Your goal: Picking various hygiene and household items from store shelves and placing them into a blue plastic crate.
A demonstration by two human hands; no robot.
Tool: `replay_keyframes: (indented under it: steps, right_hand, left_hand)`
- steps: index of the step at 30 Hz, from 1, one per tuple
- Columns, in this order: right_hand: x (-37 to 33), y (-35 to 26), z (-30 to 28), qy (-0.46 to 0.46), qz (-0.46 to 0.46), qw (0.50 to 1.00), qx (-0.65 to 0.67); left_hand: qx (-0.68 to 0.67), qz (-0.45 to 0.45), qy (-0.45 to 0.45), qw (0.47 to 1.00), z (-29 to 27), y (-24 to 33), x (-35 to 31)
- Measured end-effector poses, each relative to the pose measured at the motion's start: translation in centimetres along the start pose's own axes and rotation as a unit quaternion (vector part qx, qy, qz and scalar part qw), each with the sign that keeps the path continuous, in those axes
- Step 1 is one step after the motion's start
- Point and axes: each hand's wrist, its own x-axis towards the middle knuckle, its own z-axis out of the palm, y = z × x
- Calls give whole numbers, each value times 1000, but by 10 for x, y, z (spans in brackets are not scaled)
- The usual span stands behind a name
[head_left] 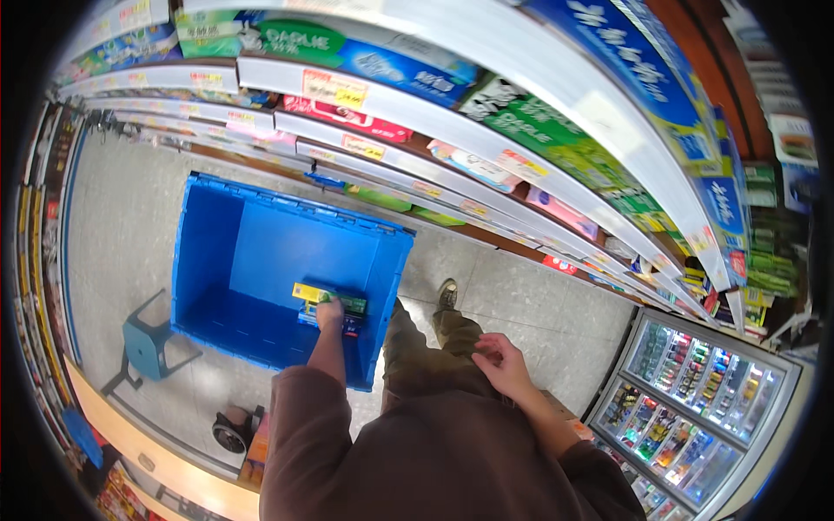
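1. Looks like the handling stage, as far as can be judged: reaching with the bare left hand (pixel 328 314) deep into a big, open, rectangular blue plastic crate (pixel 295 247), right onto a small cluster of slim yellow, green and blue cardboard cartons (pixel 353 305).
2. Whereabouts of those cartons: inside the crate, toward the right-hand end. Can't tell whether resting on the bottom or lifted a touch.
3. Left fingers: bent over the cartons, tips mostly hidden. Can't tell how tightly closed, or on how many.
4. Bare right hand (pixel 504 360): out by the right thigh, clear of the crate, fingers loosely curled and apart, apparently holding nothing.
5. Next move, just guessing: would call for an even, light pinch across the flat sides, keeping the long edges lined up. Go easy, probably dentable.
6. Textures: stiff moulded plastic with smooth inner walls for the crate; shiny printed card, long and sharp-cornered, for the cartons.
7. Nearby: curved-looking white shelf rails (pixel 269 74), dull grey tile floor (pixel 539 321), blue-grey stool (pixel 146 347) with splayed legs, plastic-looking.
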Motion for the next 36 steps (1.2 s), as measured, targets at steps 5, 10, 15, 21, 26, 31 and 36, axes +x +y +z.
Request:
replay_keyframes:
  steps: [5, 10, 15, 21, 26, 31, 36]
  right_hand:
    - [7, 5, -13, 14, -39, 999, 5]
    - [14, 1, -37, 18, -99, 994, 35]
    - [26, -2, -86, 144, -234, 960, 52]
    - [43, -18, -182, 349, -332, 871, 96]
    - [54, -51, -242, 355, -338, 862, 131]
    - [79, -70, -263, 279, -358, 887, 80]
    - [93, -80, -267, 236, -359, 900, 75]
  left_hand:
    - [-79, 172, 127, 974, -38, 67, -49]
    - [-234, 404, 106, 878, -84, 161, -130]
    - [-317, 501, 48, 804, -113, 247, -254]
    - [-274, 607, -37, 745, -117, 319, -397]
    - [-251, 662, -4, 706, -82, 364, -445]
    - [-316, 639, 55, 700, -51, 397, -451]
    - [-323, 606, 56, 725, -58, 413, -449]
